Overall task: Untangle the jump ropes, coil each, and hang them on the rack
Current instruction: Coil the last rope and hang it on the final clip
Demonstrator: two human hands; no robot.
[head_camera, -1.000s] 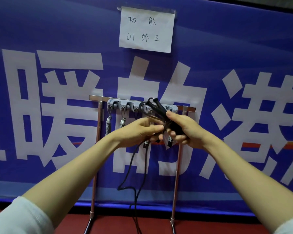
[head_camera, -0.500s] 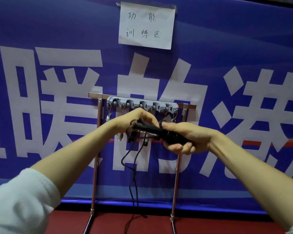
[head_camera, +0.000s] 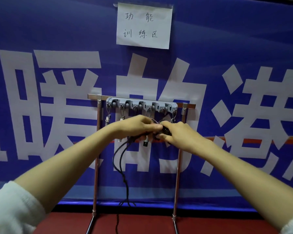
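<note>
Jump rope (head_camera: 120, 159) gripped between both hands, just below the rack (head_camera: 189, 105).
Left hand (head_camera: 139, 125) pinches the cord, right hand (head_camera: 178, 132) curls round the black handles (head_camera: 166, 130); slack dangles beneath the left hand, spring clips (head_camera: 107, 119) hang just above.

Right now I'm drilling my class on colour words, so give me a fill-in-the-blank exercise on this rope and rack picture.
1. The left hand and right hand hold a ___ rope.
2. The rope hangs down to the ___ floor.
3. The grey rack stands before a ___ banner.
4. A ___ paper sign hangs above the rack.
Missing words: black; red; blue; white.
</note>
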